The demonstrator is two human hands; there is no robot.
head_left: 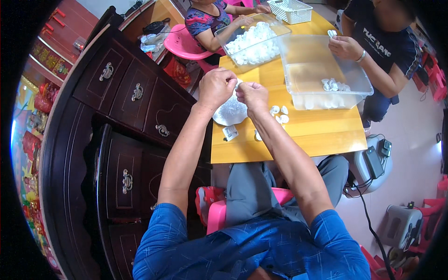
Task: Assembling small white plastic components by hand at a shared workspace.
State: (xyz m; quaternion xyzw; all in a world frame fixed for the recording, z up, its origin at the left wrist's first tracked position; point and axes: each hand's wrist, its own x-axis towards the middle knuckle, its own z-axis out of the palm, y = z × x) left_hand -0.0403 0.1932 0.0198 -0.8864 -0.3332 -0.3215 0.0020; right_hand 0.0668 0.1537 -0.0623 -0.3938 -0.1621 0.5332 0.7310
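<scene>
My left hand (216,88) and my right hand (254,96) meet above the near left part of the table. Both are closed in a pinch, fingertips almost touching. A small pale piece seems to sit between them, but my fingers hide most of it. Under my hands lies a silvery white, rounded thing (229,113), perhaps a bag or dish. Beside my right wrist are several small white round pieces (283,119) on the yellow wooden table (322,135). A small white tag (230,132) with a dark spot lies close to the silvery thing.
A clear bin (270,58) heaped with white pieces stands ahead; a larger clear bin (298,74) at right holds a few. One co-worker's hand (345,47) holds a white piece over it. Beyond are another person (207,23) and a white basket (298,14). Dark drawers (135,93) stand left.
</scene>
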